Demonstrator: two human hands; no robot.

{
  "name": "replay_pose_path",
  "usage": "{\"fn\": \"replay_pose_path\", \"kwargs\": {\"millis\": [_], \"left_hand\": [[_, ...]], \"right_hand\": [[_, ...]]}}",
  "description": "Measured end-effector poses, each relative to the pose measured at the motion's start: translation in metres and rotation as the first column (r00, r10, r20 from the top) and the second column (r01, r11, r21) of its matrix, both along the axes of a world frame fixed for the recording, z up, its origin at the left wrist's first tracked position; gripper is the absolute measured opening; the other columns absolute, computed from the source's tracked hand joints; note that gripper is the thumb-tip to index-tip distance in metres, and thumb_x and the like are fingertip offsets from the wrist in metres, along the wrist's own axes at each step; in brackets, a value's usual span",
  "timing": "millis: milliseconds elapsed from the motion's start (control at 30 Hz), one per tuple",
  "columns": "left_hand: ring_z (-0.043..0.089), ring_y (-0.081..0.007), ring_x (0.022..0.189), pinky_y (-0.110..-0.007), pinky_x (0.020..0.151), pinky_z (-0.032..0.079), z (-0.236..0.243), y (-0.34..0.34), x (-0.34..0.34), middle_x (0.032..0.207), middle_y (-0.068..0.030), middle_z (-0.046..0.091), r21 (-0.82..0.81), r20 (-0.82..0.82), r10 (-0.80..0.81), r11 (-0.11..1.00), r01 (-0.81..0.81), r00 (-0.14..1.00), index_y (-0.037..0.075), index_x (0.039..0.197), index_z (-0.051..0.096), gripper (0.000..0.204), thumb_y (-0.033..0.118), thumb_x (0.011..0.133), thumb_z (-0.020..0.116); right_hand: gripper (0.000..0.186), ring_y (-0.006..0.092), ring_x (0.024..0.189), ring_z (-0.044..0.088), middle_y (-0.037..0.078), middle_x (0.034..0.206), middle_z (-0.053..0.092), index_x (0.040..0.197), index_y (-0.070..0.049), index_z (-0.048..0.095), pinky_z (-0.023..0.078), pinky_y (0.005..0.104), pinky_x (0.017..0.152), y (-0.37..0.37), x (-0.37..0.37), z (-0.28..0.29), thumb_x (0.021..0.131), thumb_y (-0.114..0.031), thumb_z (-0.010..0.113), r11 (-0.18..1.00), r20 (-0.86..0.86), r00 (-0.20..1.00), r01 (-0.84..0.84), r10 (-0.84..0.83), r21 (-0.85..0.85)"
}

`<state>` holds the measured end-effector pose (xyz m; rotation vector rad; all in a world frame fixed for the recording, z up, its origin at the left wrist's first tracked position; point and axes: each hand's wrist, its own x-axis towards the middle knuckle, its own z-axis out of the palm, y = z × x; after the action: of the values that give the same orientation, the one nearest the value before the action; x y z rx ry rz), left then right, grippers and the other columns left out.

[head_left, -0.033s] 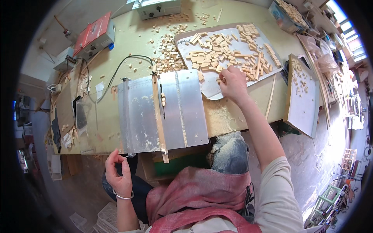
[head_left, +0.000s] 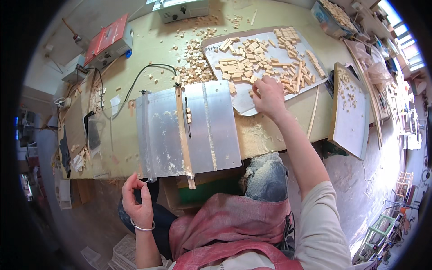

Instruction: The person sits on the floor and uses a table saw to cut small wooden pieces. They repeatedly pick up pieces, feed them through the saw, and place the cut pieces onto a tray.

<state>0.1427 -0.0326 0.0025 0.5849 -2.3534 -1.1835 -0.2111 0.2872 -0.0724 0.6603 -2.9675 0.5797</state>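
My right hand [head_left: 270, 99] reaches over a white-lined board [head_left: 247, 101] strewn with small pale wooden blocks [head_left: 252, 63]; its fingers are curled at the near edge of the pile, and what they grip is hidden. My left hand [head_left: 136, 204], with a bracelet at the wrist, is raised below the front left corner of a metal saw table [head_left: 211, 126], fingers loosely bent and apart, holding nothing. The saw table has a wooden fence strip [head_left: 183, 139], a slot with small blocks [head_left: 189, 114] beside it, and sawdust on its surface.
Many tiny cubes [head_left: 195, 60] lie behind the saw table. A red machine box [head_left: 105, 40] and grey box [head_left: 180, 13] stand at the back. A tilted tray [head_left: 351, 126], long sticks [head_left: 378, 126] and a bin of pieces [head_left: 333, 18] are at the right; a clear sheet [head_left: 117, 148] lies left.
My right hand has shifted very slightly left over the board. The rest looks the same.
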Motion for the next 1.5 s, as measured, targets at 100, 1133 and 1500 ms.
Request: {"fn": "replay_pose_path", "kwargs": {"millis": [100, 1133, 1500], "left_hand": [[0.058, -0.0133, 0.089, -0.029, 0.088, 0.05, -0.003, 0.002, -0.003, 0.097, -0.0045, 0.064, 0.01, 0.0, 0.005, 1.0, -0.005, 1.0, -0.002, 0.135, 0.062, 0.041, -0.003, 0.094, 0.065], [0.059, -0.0143, 0.086, -0.03, 0.086, 0.05, -0.009, -0.003, 0.005, 0.096, -0.005, 0.065, -0.058, 0.027, -0.013, 0.998, 0.014, 1.0, -0.001, 0.133, 0.063, 0.041, -0.004, 0.092, 0.066], [0.059, -0.0143, 0.086, -0.029, 0.085, 0.05, -0.008, -0.002, 0.005, 0.097, -0.0055, 0.065, -0.061, 0.007, -0.015, 0.998, 0.016, 1.0, -0.002, 0.132, 0.063, 0.04, -0.007, 0.093, 0.065]], "right_hand": [[0.013, 0.0296, 0.108, 0.059, 0.009, 0.101, 0.063, 0.091, -0.011, 0.068, 0.045, 0.0447, 0.094, -0.015, -0.003, -0.007, 0.081, -0.018, 0.071, 1.0, 0.002, 1.0, -0.007, 0.007, -0.008], [0.048, 0.031, 0.113, 0.058, 0.013, 0.11, 0.061, 0.116, -0.006, 0.063, 0.042, 0.0454, 0.101, -0.013, 0.013, -0.011, 0.075, -0.027, 0.073, 0.989, 0.023, 0.998, -0.059, 0.062, -0.139], [0.052, 0.0291, 0.111, 0.058, 0.011, 0.108, 0.061, 0.121, -0.009, 0.061, 0.041, 0.0435, 0.1, -0.017, 0.016, -0.009, 0.073, -0.022, 0.077, 0.973, -0.112, 0.991, -0.098, 0.076, -0.21]]}}
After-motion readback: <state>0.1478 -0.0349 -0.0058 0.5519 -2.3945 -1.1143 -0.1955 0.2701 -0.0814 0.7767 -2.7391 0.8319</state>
